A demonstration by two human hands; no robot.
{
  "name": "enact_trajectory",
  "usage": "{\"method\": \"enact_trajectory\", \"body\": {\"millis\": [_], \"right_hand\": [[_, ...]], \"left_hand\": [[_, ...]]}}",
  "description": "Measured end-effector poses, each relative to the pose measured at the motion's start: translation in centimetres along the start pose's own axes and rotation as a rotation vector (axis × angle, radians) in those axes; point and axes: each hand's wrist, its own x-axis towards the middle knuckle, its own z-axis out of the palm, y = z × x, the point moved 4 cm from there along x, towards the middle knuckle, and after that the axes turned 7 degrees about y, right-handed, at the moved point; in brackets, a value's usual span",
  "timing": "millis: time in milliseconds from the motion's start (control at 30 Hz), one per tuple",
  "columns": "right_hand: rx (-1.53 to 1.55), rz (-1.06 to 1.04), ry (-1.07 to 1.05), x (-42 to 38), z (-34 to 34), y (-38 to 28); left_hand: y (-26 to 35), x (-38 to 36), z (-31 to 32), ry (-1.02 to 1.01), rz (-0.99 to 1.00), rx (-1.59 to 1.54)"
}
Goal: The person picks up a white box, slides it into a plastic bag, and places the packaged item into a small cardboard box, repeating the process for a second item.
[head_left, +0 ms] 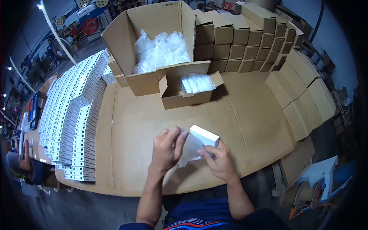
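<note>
Near the table's front edge, my left hand (167,148) pinches a translucent plastic bag (188,148), with its fingers curled at the bag's upper left. My right hand (218,159) is closed on a white box (205,135) and the near edge of the bag. The box is tilted, and its lower part is hidden behind the bag and my fingers. Beyond my hands stands a small open cardboard carton (184,101), its flaps spread. A bubble-wrapped bundle (198,83) lies in its right part.
A large open carton (143,85) full of bubble wrap (163,51) stands behind. Stacked white boxes (69,115) line the left. Brown cartons (241,36) are piled at the back, with more cartons (303,99) at right. Another person (23,161) sits at far left.
</note>
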Motion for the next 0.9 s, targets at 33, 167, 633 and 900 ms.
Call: {"method": "enact_trajectory", "body": {"millis": [33, 167, 633, 900], "right_hand": [[0.018, -0.016, -0.002, -0.3, -0.3, 0.5], [0.032, 0.15, -0.109, -2.0, -1.6, 2.1], [0.265, 0.298, 0.152, -4.3, -0.8, 5.1], [0.4, 0.344, 0.195, -3.8, 0.2, 5.0]], "left_hand": [[0.0, 0.7, -0.2, 0.017, -0.003, -0.113], [-0.8, 0.8, -0.6, -0.079, -0.346, -0.354], [-3.0, -7.6, 1.4, -0.076, -0.64, -0.889], [-2.7, -9.1, 2.8, -0.17, -0.696, -0.673]]}}
